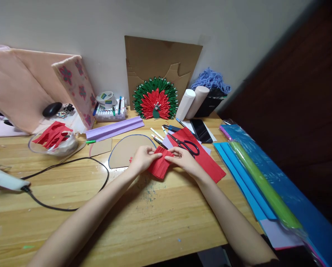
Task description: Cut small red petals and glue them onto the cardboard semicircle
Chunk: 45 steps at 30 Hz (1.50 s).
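Between my two hands is a small piece of red crepe paper (pixel 159 167), raised above the table with its lower end hanging down. My left hand (pixel 144 158) pinches its upper left edge between thumb and fingers. Its upper right edge is in the grip of my right hand (pixel 182 158). Black-handled scissors (pixel 182 142) lie just beyond my right hand, on a larger red crepe paper sheet (pixel 207 163). Left of my left hand, a cardboard half circle (pixel 124 150) with a blue outline rests flat. Small scraps are scattered on the wood below my hands.
A green and red paper peacock (pixel 155 100) leans on a cardboard sheet (pixel 163 55) at the back. At left are a glue gun (pixel 7 178) with its black cord and a bowl (pixel 33 146) of red strips. Rolled papers (pixel 255 178) line the right edge. A phone (pixel 201 130) lies behind.
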Each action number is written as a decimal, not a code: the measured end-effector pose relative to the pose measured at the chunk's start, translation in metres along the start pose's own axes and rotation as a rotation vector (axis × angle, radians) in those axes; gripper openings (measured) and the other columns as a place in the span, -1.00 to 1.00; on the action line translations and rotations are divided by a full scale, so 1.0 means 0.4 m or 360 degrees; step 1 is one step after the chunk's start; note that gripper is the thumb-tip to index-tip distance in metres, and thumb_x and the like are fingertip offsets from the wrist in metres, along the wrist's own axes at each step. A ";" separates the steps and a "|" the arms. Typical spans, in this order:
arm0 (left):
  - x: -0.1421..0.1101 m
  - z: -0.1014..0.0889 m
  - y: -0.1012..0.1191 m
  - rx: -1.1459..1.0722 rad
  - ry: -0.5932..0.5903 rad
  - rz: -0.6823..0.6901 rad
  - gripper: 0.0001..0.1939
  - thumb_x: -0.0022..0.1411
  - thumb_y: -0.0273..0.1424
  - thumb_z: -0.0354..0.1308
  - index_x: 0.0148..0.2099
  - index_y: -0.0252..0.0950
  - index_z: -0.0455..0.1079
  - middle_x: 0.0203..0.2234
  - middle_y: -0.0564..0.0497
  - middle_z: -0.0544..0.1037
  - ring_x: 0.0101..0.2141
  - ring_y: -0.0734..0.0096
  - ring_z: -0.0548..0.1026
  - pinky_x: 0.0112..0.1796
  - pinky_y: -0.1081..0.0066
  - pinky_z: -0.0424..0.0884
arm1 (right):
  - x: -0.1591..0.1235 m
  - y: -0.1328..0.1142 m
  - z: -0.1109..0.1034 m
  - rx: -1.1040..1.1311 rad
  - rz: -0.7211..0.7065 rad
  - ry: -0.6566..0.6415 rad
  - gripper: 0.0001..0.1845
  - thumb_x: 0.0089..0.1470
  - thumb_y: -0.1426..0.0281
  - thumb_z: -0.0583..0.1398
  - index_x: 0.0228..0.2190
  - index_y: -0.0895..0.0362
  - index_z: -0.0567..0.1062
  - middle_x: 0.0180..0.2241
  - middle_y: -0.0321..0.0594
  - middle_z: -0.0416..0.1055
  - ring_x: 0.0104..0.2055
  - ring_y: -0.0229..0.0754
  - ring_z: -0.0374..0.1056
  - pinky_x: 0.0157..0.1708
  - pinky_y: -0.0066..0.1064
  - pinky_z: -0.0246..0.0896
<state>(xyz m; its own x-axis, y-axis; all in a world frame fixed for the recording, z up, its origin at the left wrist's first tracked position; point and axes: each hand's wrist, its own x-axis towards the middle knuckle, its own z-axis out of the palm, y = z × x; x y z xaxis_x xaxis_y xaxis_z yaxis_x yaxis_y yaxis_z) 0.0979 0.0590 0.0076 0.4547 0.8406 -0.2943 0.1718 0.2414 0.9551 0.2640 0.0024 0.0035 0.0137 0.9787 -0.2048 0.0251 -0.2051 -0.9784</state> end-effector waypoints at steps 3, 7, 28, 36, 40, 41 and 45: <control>-0.002 0.000 0.004 0.0152 -0.0073 0.0002 -0.74 -0.13 -0.27 0.32 -0.45 -0.35 0.42 -0.64 0.03 0.52 -0.60 0.44 0.43 -0.56 0.50 0.24 | -0.003 0.000 0.001 -0.0161 -0.0045 -0.0031 -0.72 -0.17 0.22 0.31 -0.50 0.17 0.42 -0.53 -0.31 0.44 -0.49 -0.29 0.37 -0.49 -0.49 0.23; 0.001 -0.004 0.012 0.0193 0.0044 0.0150 -0.76 -0.09 -0.27 0.29 -0.46 -0.38 0.43 -0.60 0.00 0.52 -0.57 0.46 0.42 -0.55 0.51 0.23 | -0.001 0.005 0.013 -0.0172 -0.0042 0.0023 -0.68 -0.12 0.18 0.27 -0.56 0.13 0.30 -0.69 -0.43 0.30 -0.70 -0.39 0.19 -0.69 -0.56 0.03; 0.022 0.071 0.009 0.0112 0.0608 0.0397 -0.76 0.06 -0.25 0.17 -0.44 -0.36 0.42 -0.53 -0.04 0.53 -0.48 0.37 0.43 -0.42 0.45 0.27 | 0.026 0.025 0.009 0.0060 -0.0368 0.0433 -0.63 -0.04 0.12 0.20 -0.55 0.10 0.18 -0.65 -0.47 0.16 -0.61 -0.35 0.14 -0.57 -0.52 0.05; 0.032 0.156 0.031 0.0219 0.0837 0.0643 -0.71 0.08 -0.17 0.15 -0.38 -0.33 0.41 -0.49 -0.03 0.52 -0.45 0.38 0.44 -0.41 0.46 0.28 | 0.006 0.017 0.015 -0.0232 -0.0483 0.0818 -0.75 0.13 0.17 0.05 -0.44 0.06 0.21 -0.67 -0.47 0.10 -0.69 -0.35 0.03 -0.69 -0.52 -0.11; 0.048 0.160 0.055 -0.0137 0.0663 0.0445 -0.64 -0.11 -0.18 0.29 -0.37 -0.40 0.47 -0.50 -0.07 0.55 -0.49 0.38 0.46 -0.44 0.46 0.32 | 0.006 0.010 0.004 -0.0248 -0.0565 0.0896 -0.77 0.14 0.18 0.05 -0.42 0.07 0.25 -0.66 -0.46 0.12 -0.69 -0.35 0.06 -0.68 -0.53 -0.09; 0.053 0.157 0.058 -0.0228 0.0610 0.0395 -0.63 -0.12 -0.17 0.30 -0.37 -0.40 0.49 -0.51 -0.06 0.55 -0.51 0.40 0.45 -0.46 0.47 0.31 | 0.008 0.009 0.002 -0.0212 -0.0565 0.0903 -0.77 0.14 0.17 0.05 -0.41 0.07 0.25 -0.66 -0.45 0.13 -0.69 -0.34 0.06 -0.69 -0.53 -0.09; 0.067 0.151 0.056 -0.0461 0.0564 0.0311 -0.61 -0.17 -0.12 0.32 -0.51 -0.41 0.45 -0.66 0.05 0.45 -0.62 0.55 0.33 -0.56 0.55 0.21 | 0.014 0.009 -0.001 -0.0088 -0.0600 0.0980 -0.77 0.13 0.17 0.05 -0.41 0.07 0.25 -0.64 -0.44 0.16 -0.68 -0.34 0.09 -0.69 -0.52 -0.05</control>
<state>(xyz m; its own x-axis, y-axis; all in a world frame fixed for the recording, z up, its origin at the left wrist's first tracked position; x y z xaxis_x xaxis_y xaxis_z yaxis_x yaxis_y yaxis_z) 0.1668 0.0577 0.0190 0.1202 0.9846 -0.1268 -0.1598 0.1452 0.9764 0.2646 0.0069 -0.0013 0.5543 0.8041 0.2149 0.1893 0.1297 -0.9733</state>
